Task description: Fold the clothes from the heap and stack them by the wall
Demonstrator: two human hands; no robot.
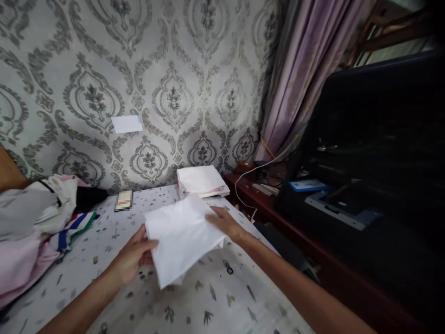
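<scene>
A folded white cloth [184, 236] is held above the patterned bed sheet [167, 299], its near corner hanging down. My left hand [137, 253] grips the cloth's left edge, thumb on top and fingers partly hidden below. At the right edge, my right hand [226, 223] has its fingers over the upper face; its thumb is hidden. Just beyond the cloth, a stack of folded white cloths [201, 180] lies on the bed near the wall, with a little pink showing in it.
Rumpled clothes [29, 236] are heaped at the left. A small blurred packet [124, 200] lies near the wall. To the right stand a dark red cabinet [239, 183] and a large black screen [368, 139]. A white cable [248, 174] hangs near a purple curtain [295, 79].
</scene>
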